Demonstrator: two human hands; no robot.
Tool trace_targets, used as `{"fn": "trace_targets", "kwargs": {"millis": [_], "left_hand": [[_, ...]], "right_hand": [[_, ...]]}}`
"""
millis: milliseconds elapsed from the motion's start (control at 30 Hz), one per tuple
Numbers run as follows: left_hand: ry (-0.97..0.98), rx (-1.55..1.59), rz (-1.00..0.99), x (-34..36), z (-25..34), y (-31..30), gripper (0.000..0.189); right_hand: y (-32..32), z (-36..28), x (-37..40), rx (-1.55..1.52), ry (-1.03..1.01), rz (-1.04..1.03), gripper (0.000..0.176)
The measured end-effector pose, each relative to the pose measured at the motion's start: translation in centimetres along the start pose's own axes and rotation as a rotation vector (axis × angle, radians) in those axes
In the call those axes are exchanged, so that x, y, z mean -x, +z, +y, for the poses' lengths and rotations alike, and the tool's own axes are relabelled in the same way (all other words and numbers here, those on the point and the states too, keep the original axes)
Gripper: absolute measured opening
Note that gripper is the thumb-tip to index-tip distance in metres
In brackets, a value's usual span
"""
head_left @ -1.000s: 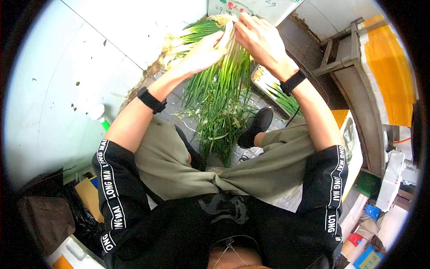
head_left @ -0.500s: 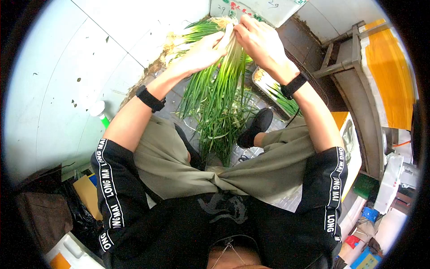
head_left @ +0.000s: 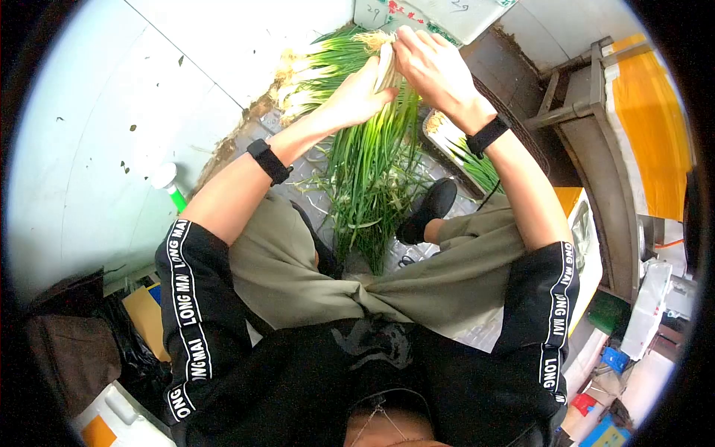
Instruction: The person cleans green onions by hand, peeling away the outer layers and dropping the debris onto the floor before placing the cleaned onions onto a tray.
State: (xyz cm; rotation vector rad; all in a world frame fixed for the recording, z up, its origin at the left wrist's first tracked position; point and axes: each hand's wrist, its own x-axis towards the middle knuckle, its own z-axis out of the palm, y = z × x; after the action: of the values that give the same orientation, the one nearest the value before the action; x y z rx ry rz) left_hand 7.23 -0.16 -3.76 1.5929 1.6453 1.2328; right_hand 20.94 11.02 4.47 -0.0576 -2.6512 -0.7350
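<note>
Nearest, the person's olive trousers (head_left: 290,283) spread to either side of the floor (head_left: 484,63), with one black shoe (head_left: 430,212) showing clearly beside a heap of loose green leaves (head_left: 365,223) lying between the feet. Above that heap hangs a bunch of spring onions (head_left: 372,141), its leaves trailing toward the person and its pale, rooted ends pointing away. The left hand (head_left: 361,93) is closed around the white stalks, thumb laid across them. The right hand (head_left: 432,71) has its fingers bent and drawn together against the stalks just below the roots; whether something is pinched between the tips cannot be told. To the right of the bunch, a tray (head_left: 449,165) carries more spring onions, their roots toward its far left corner and their green leaves toward its near edge. Beyond the left hand, a pile of spring onions (head_left: 305,71) lies along the floor's left edge, roots facing the white tiled wall (head_left: 194,52). Farthest off, a white box (head_left: 443,21) with red and green lettering stands past the right hand.
</note>
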Motion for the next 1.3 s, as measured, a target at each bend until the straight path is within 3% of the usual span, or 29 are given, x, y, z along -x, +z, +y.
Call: {"fn": "trace_targets", "kwargs": {"millis": [67, 133, 267, 333, 367, 433, 533, 633, 833, 1100, 1167, 1300], "left_hand": [[0.026, -0.061, 0.009, -0.4, -0.4, 0.0, 0.057], [-0.068, -0.067, -0.124, -0.5, -0.7, 0.0, 0.071], [-0.250, -0.099, -0.246, 0.0, 1.5, -1.1, 0.070], [-0.068, -0.068, -0.160, 0.0, -0.6, -0.8, 0.069], [-0.068, -0.068, -0.158, 0.3, -0.2, -0.9, 0.069], [0.104, -0.054, -0.005, 1.0, 1.4, -1.2, 0.050], [0.053, -0.001, -0.096, 1.0, 1.9, -1.9, 0.060], [0.124, -0.168, -0.048, 1.2, 0.7, -1.2, 0.068], [-0.019, -0.080, -0.159, 0.4, 1.2, -1.8, 0.072], [0.017, -0.088, -0.161, 0.2, -0.1, -1.8, 0.072], [-0.006, -0.105, -0.169, 0.2, -0.1, -1.9, 0.072], [-0.045, -0.167, -0.183, 0.1, 0.6, -2.3, 0.069]], "right_hand": [[-0.2, 0.3, -0.1, 0.048, 0.022, -0.019, 0.025], [0.1, 0.7, -0.2, 0.033, 0.045, -0.028, 0.023], [0.2, 1.3, -0.5, -0.204, 0.091, 0.067, 0.014], [0.2, 1.4, -0.3, -0.350, 0.138, 0.088, 0.014], [0.1, 1.5, -0.1, -0.350, 0.136, 0.088, 0.014], [-0.3, 1.5, 0.4, -0.479, 0.169, 0.077, 0.018], [-1.5, 0.9, 0.8, -0.516, 0.201, -0.003, 0.024], [-0.4, 0.7, 1.2, -0.478, 0.116, 0.027, 0.030], [-1.0, 0.3, 0.7, -0.467, 0.181, 0.020, 0.026], [-0.7, 0.1, 0.7, -0.351, 0.160, 0.007, 0.019], [-0.7, 0.2, 0.6, -0.241, 0.088, -0.069, 0.020], [-0.9, 0.1, 0.5, -0.128, -0.007, -0.031, 0.021]]}}
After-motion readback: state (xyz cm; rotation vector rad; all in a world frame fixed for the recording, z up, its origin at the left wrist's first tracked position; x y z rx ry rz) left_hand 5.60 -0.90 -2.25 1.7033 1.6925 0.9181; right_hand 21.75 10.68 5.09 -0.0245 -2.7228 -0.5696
